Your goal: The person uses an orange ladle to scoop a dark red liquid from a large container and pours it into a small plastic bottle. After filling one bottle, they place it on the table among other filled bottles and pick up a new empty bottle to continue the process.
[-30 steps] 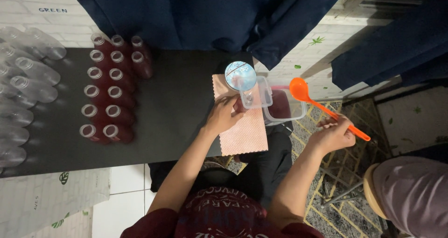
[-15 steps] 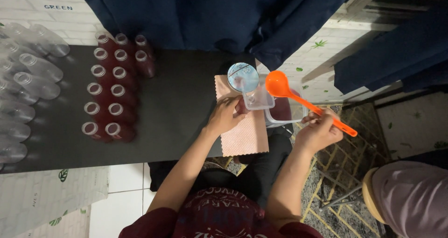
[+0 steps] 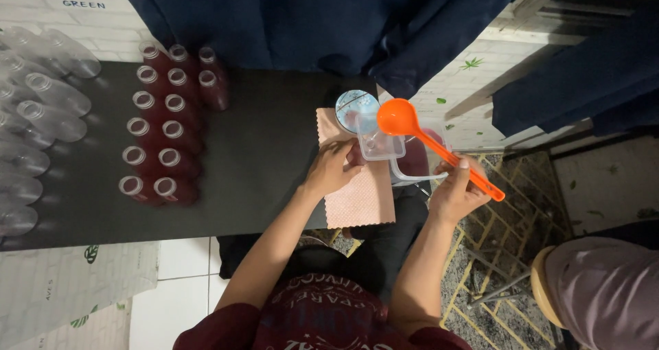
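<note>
Over the pink cloth (image 3: pixel 360 195), the right hand (image 3: pixel 458 192) pinches the handle of an orange ladle (image 3: pixel 398 119), its bowl poised above a small clear container (image 3: pixel 379 144). Fingers of the left hand (image 3: pixel 333 171) press against that container's near side; whether they wrap around it, I cannot tell. Behind it, a larger tub (image 3: pixel 419 161) is mostly hidden. Red-filled bottles (image 3: pixel 165 127) stand well apart on the black table (image 3: pixel 261 144); empty ones (image 3: pixel 34 117) run off the left edge.

Glossy orange plastic ladle (image 3: pixel 412 130), clear smooth plastic cup (image 3: pixel 379 143), pink, seemingly textured cloth (image 3: pixel 360 195), matt black tabletop (image 3: pixel 268 158)
</note>
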